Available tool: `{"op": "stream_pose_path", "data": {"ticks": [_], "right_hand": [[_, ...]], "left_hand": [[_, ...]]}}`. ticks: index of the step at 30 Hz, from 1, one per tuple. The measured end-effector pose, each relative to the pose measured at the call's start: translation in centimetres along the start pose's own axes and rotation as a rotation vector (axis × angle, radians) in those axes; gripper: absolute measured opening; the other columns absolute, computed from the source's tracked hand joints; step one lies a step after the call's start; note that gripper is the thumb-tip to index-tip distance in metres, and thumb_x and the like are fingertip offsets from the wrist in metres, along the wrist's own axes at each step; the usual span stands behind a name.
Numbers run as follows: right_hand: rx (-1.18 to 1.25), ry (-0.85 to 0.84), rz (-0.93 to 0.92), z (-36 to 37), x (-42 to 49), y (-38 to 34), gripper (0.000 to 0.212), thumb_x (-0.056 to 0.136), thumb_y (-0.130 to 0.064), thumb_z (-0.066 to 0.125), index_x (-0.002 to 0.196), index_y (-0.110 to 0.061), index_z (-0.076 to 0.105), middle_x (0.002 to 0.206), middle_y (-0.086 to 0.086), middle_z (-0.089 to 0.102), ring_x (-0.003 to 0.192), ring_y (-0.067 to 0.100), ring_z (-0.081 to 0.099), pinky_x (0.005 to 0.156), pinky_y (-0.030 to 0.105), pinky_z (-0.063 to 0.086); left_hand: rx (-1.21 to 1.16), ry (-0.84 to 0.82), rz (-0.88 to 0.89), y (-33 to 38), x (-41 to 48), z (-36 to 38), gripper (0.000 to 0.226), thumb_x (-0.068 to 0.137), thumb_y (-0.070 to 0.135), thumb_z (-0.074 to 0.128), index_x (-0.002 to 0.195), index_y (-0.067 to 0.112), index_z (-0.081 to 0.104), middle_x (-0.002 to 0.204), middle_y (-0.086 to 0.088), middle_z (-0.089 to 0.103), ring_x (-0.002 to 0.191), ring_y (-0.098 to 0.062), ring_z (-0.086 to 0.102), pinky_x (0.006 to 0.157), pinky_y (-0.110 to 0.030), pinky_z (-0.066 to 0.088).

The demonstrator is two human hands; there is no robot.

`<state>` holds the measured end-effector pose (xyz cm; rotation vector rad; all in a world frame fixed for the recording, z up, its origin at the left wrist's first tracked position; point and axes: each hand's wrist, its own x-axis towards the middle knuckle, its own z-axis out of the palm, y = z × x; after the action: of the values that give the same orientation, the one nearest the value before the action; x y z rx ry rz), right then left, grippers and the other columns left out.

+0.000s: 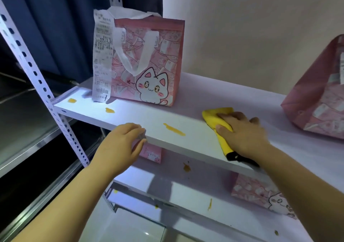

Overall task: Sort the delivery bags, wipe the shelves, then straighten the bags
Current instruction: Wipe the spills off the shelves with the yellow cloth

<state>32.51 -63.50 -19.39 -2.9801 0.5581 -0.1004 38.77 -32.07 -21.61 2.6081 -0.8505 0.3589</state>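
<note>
On the upper shelf [130,115], as the head view shows it, a yellow cloth [214,118] lies flat just right of the cat-print bag [147,63], in front of its lower right corner and apart from it. The cloth looks soft, light and limp. It would bunch up rather than slide as a sheet, so it is best worked from above with a flat palm over its middle, not pinched at a corner. A dark tab at its near end hangs over the shelf's front edge. The right hand [243,132] does just that: fingers nearly straight and a little apart, laid on top of the cloth, thumb stretched along its near side, nothing curled round it. An orange streak [174,129] sits on the shelf in front of the bag, between the two hands. Two smaller orange spots [109,110] lie by the bag's left corner, near the foot of the long receipt [102,59] hanging down its side — dried or sticky I cannot tell, but likely to want firm rubbing. The left hand [119,145] is down-left of the bag at the shelf's front lip, fingers bent over the edge with the thumb under it, seemingly holding the board steady. The bag stands upright and looks light and thin-walled — easy to tip if the cloth knocks it.
</note>
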Motion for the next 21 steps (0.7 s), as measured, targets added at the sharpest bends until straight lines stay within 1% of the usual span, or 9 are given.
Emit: {"op": "stream_pose_path", "data": {"ticks": [4,7,10,14,18,21], "right_hand": [[0.021,-0.016,0.033,0.5,-2.6,-3.9,0.048,0.090,-0.062,0.025,0.136,-0.053,0.022,0.150,-0.008,0.022,0.118,0.035,0.030,0.093,0.046,0.034],[-0.007,-0.011,-0.004,0.9,-3.7,-7.6,0.048,0.090,-0.062,0.022,0.137,-0.052,0.020,0.151,-0.009,0.020,0.120,0.037,0.027,0.092,0.047,0.033],[0.019,-0.014,-0.062,1.6,-3.5,-11.9,0.049,0.090,-0.062,0.021,0.138,-0.052,0.018,0.151,-0.008,0.019,0.122,0.039,0.026,0.092,0.049,0.033],[0.026,-0.009,-0.096,2.0,-2.7,-16.4,0.047,0.091,-0.059,0.025,0.137,-0.050,0.024,0.150,-0.004,0.022,0.123,0.039,0.024,0.091,0.050,0.033],[0.014,0.004,-0.114,1.8,-3.6,-14.8,0.045,0.090,-0.060,0.028,0.134,-0.052,0.028,0.144,-0.006,0.028,0.118,0.034,0.029,0.089,0.048,0.036],[-0.002,-0.010,0.007,1.0,-4.7,-11.4,0.043,0.088,-0.059,0.031,0.131,-0.053,0.030,0.141,-0.004,0.030,0.119,0.033,0.031,0.090,0.049,0.037]], "left_hand": [[-0.034,-0.003,0.030,-1.7,-0.2,-0.4,0.033,0.087,0.021,0.061,0.117,0.008,0.064,0.118,-0.008,0.061,0.111,-0.026,0.054,0.092,-0.032,0.042],[-0.053,-0.020,0.065,-2.5,-0.4,-0.7,0.036,0.086,0.017,0.062,0.121,0.009,0.061,0.122,-0.008,0.060,0.116,-0.028,0.053,0.095,-0.035,0.042],[-0.063,-0.016,0.125,-2.9,-0.6,-0.6,0.037,0.080,0.007,0.068,0.117,0.004,0.064,0.117,-0.014,0.064,0.113,-0.034,0.057,0.092,-0.042,0.045],[-0.104,-0.019,0.135,-3.5,-0.6,-0.5,0.040,0.082,0.004,0.063,0.122,0.006,0.060,0.124,-0.013,0.060,0.118,-0.032,0.053,0.095,-0.040,0.043],[-0.131,-0.032,0.158,-4.2,-0.6,-0.3,0.044,0.085,0.006,0.057,0.128,0.010,0.055,0.130,-0.010,0.056,0.123,-0.029,0.048,0.098,-0.037,0.041],[-0.133,-0.050,0.173,-4.8,-0.6,-0.2,0.046,0.087,0.009,0.054,0.133,0.013,0.050,0.136,-0.006,0.051,0.128,-0.025,0.042,0.100,-0.035,0.038]]}}
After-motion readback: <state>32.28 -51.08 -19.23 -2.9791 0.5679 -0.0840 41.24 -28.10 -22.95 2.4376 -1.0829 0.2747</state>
